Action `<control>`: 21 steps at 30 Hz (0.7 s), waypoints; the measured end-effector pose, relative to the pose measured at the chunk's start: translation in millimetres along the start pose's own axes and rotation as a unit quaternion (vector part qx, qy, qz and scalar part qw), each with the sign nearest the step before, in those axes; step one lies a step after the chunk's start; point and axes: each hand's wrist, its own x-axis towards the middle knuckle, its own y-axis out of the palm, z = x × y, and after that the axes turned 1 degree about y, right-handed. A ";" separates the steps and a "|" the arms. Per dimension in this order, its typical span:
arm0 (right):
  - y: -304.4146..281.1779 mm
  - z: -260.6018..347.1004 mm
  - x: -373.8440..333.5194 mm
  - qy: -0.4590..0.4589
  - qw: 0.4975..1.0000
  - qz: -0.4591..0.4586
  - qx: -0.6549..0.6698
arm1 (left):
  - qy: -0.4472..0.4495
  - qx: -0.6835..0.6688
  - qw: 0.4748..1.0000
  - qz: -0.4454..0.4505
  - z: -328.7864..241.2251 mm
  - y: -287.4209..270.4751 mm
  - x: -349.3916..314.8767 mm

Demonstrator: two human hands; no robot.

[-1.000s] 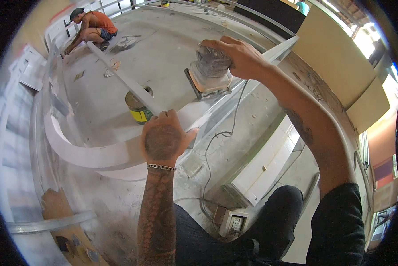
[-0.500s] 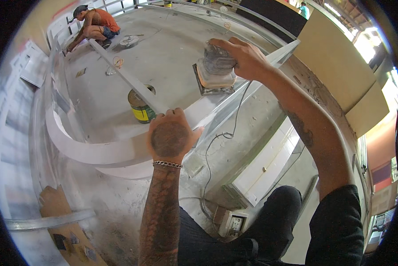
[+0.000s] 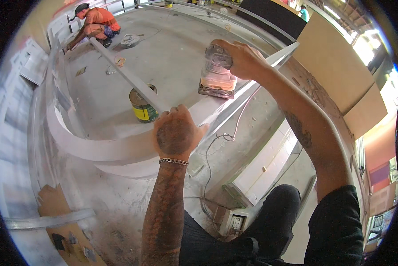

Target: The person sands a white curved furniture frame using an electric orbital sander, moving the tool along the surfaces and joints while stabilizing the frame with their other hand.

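Observation:
My right hand [image 3: 243, 61] is wrapped round the top of a dusty electric sander [image 3: 218, 79] with a squarish base. The sander's pad is at the upper face of a long white frame [image 3: 114, 150], which curves round on the left. Its cord [image 3: 236, 122] runs down beneath my right forearm. My left hand [image 3: 176, 133] grips the same frame closer to me, where a narrow crossbar [image 3: 128, 77] joins it. Its fingertips are hidden over the far side. Just beyond that hand, under the crossbar, stands a round can [image 3: 142, 106] with a yellow and green label.
A person [image 3: 97, 26] in an orange top crouches at the far left by the frame. A white panel piece [image 3: 267, 164] lies on the floor right of the frame. Near my legs is an outlet box [image 3: 234, 222]. Large tan boards [image 3: 336, 66] lean at the right.
The sander has come slightly down and nearer, with its base now flatter to the frame. My left hand has shifted a little right, keeping its grip.

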 end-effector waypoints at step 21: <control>-17.2 8.2 -13.0 0.112 0.989 0.069 -0.071 | 0.006 -0.020 0.997 -0.069 3.0 1.6 -3.7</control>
